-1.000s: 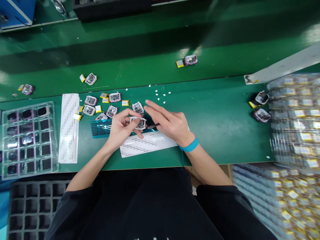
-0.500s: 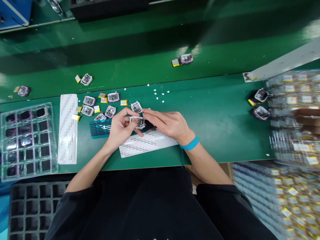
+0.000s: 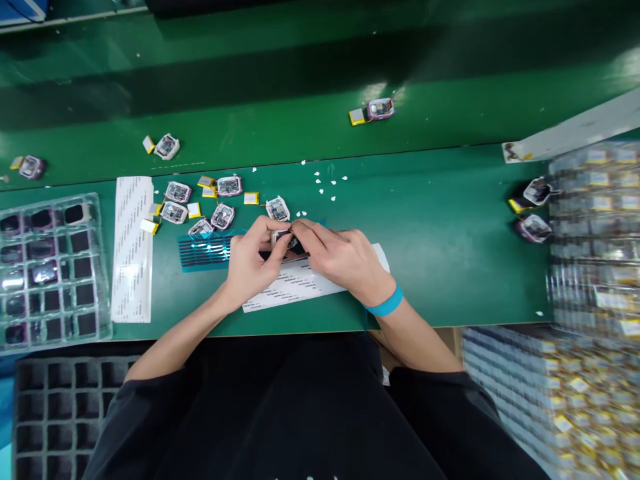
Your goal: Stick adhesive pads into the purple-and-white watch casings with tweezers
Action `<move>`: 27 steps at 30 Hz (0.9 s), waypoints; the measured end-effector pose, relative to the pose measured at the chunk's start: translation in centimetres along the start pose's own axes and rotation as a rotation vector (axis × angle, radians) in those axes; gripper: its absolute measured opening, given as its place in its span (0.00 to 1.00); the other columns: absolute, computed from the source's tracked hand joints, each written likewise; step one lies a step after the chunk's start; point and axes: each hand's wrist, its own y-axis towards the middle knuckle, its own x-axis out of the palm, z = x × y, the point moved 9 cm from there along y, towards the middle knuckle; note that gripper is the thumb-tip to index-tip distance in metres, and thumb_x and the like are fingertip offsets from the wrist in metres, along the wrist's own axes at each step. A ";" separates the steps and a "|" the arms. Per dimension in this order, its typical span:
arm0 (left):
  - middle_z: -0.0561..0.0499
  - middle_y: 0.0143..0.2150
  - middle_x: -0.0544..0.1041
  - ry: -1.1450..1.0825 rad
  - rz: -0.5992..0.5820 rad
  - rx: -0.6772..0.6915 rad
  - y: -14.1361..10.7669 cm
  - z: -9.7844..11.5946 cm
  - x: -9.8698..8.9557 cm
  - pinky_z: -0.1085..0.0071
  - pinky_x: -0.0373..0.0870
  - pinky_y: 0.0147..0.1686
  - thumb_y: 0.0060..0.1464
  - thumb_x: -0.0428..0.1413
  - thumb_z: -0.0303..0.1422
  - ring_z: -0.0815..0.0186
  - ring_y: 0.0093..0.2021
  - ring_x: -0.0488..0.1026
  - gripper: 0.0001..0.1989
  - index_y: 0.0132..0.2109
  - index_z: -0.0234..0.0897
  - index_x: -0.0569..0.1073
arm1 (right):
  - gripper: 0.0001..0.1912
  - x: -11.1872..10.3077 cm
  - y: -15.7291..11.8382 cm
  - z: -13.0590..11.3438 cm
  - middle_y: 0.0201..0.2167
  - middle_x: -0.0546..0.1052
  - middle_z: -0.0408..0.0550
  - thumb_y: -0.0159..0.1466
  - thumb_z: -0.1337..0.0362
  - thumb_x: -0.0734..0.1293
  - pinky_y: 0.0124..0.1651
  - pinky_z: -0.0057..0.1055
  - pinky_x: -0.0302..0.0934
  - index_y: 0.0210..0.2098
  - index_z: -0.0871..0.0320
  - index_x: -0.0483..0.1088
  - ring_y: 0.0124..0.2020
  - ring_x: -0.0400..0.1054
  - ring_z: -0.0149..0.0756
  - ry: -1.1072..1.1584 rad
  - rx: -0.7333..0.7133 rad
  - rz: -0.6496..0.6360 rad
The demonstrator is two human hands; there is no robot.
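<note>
My left hand [image 3: 253, 267] is closed around a small white-rimmed watch housing [image 3: 281, 238] with electronics inside, held over a white printed sheet [image 3: 300, 285]. At the right edge of that housing, the fingertips of my right hand [image 3: 350, 263] are pinched together; what they grip, if anything, is hidden. A blue wristband [image 3: 386, 301] circles my right wrist. Just beyond my fingers lies another open housing [image 3: 277, 209] with a yellow-edged battery [image 3: 251, 198] beside it. A blue striped film sheet [image 3: 206, 255] is left of my left hand.
Several open housings with batteries [image 3: 174, 213] lie at left. A clear tray [image 3: 105, 267] of dark watch pieces and a white printed strip [image 3: 131, 250] are further left. Small white bits [image 3: 334, 198] dot the bench. Stacked clear trays [image 3: 595, 267] stand at right, near two housings [image 3: 535, 228].
My hands have drawn closer together over the housing. My left fingers now cover more of it. The whole view has shifted slightly.
</note>
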 end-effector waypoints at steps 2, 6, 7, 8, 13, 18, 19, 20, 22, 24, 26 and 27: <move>0.55 0.32 0.82 -0.013 0.035 0.010 0.0 0.0 -0.3 0.80 0.79 0.26 0.64 0.59 0.31 0.70 0.28 0.82 0.03 0.43 0.37 0.73 | 0.19 -0.2 0.0 -0.1 0.52 0.82 0.57 0.72 0.77 0.56 0.24 0.30 0.64 0.53 0.67 0.75 0.33 0.79 0.34 0.032 -0.005 0.017; 0.56 0.31 0.79 -0.213 0.033 -0.042 0.0 -0.3 -0.1 0.77 0.79 0.21 0.63 0.60 0.35 0.71 0.23 0.79 0.06 0.40 0.38 0.71 | 0.17 -1.0 0.1 1.6 0.40 0.85 0.49 0.73 0.72 0.59 0.28 0.28 0.66 0.51 0.62 0.77 0.31 0.77 0.32 0.394 0.105 0.110; 0.56 0.31 0.78 -0.258 0.017 -0.048 0.1 -0.3 0.1 0.76 0.80 0.21 0.63 0.60 0.36 0.71 0.22 0.78 0.08 0.40 0.38 0.71 | 0.15 -1.2 0.2 2.3 0.36 0.85 0.47 0.73 0.70 0.60 0.28 0.27 0.66 0.48 0.61 0.79 0.28 0.75 0.30 0.508 0.156 0.144; 0.56 0.31 0.78 -0.287 0.005 -0.049 0.1 -0.2 0.3 0.76 0.80 0.21 0.63 0.61 0.37 0.71 0.22 0.78 0.09 0.40 0.38 0.70 | 0.13 -1.3 0.2 3.0 0.33 0.84 0.45 0.73 0.68 0.63 0.28 0.26 0.65 0.46 0.60 0.80 0.26 0.73 0.28 0.611 0.209 0.171; 0.56 0.32 0.78 -0.288 -0.002 -0.015 0.0 0.3 0.4 0.75 0.82 0.23 0.62 0.61 0.39 0.72 0.25 0.79 0.11 0.40 0.38 0.69 | 0.13 -0.5 0.4 4.3 0.24 0.79 0.40 0.70 0.57 0.70 0.24 0.28 0.55 0.36 0.58 0.82 0.19 0.59 0.24 0.894 0.467 0.163; 0.54 0.34 0.80 -0.284 -0.031 -0.004 -0.3 0.1 0.6 0.75 0.82 0.23 0.64 0.60 0.37 0.69 0.27 0.81 0.09 0.42 0.39 0.68 | 0.18 2.3 0.0 4.3 0.26 0.79 0.42 0.65 0.49 0.73 0.24 0.28 0.54 0.35 0.58 0.81 0.21 0.60 0.24 1.166 0.619 0.034; 0.54 0.35 0.81 -0.270 -0.046 0.010 -0.3 0.1 0.7 0.74 0.82 0.24 0.64 0.60 0.36 0.69 0.27 0.82 0.09 0.42 0.39 0.67 | 0.19 2.7 -0.1 4.3 0.27 0.80 0.43 0.64 0.47 0.74 0.25 0.27 0.57 0.34 0.58 0.80 0.22 0.64 0.26 1.248 0.639 0.024; 0.54 0.35 0.81 -0.257 -0.067 0.029 -0.3 0.2 0.9 0.74 0.82 0.26 0.64 0.60 0.35 0.69 0.27 0.82 0.09 0.43 0.39 0.67 | 0.19 3.1 -0.1 4.3 0.28 0.80 0.44 0.62 0.46 0.75 0.27 0.28 0.60 0.34 0.58 0.80 0.25 0.68 0.28 1.317 0.653 0.021; 0.55 0.34 0.81 -0.246 -0.119 0.071 -0.2 0.6 1.2 0.73 0.82 0.29 0.64 0.61 0.33 0.68 0.28 0.83 0.08 0.45 0.39 0.68 | 0.20 3.1 -0.2 4.6 0.29 0.81 0.45 0.60 0.46 0.76 0.30 0.29 0.65 0.33 0.58 0.80 0.28 0.72 0.31 1.360 0.671 0.039; 0.56 0.33 0.82 -0.248 -0.155 0.087 0.1 1.1 1.3 0.72 0.82 0.31 0.64 0.61 0.32 0.68 0.28 0.83 0.10 0.49 0.39 0.68 | 0.19 2.3 -0.1 5.0 0.27 0.80 0.44 0.62 0.47 0.75 0.29 0.29 0.63 0.33 0.58 0.80 0.26 0.70 0.30 1.280 0.663 0.067; 0.54 0.35 0.84 -0.222 -0.168 0.098 0.2 1.8 1.1 0.72 0.82 0.33 0.64 0.61 0.32 0.68 0.28 0.83 0.10 0.50 0.38 0.70 | 0.19 0.8 0.0 5.2 0.23 0.76 0.42 0.68 0.48 0.71 0.27 0.29 0.59 0.31 0.57 0.80 0.23 0.65 0.28 1.165 0.619 0.088; 0.52 0.37 0.84 -0.181 -0.192 0.124 0.0 2.5 1.1 0.71 0.82 0.35 0.64 0.61 0.32 0.68 0.30 0.84 0.09 0.50 0.38 0.72 | 0.22 0.0 0.0 5.3 0.21 0.74 0.41 0.71 0.48 0.67 0.27 0.30 0.58 0.29 0.57 0.79 0.21 0.62 0.27 1.125 0.590 0.097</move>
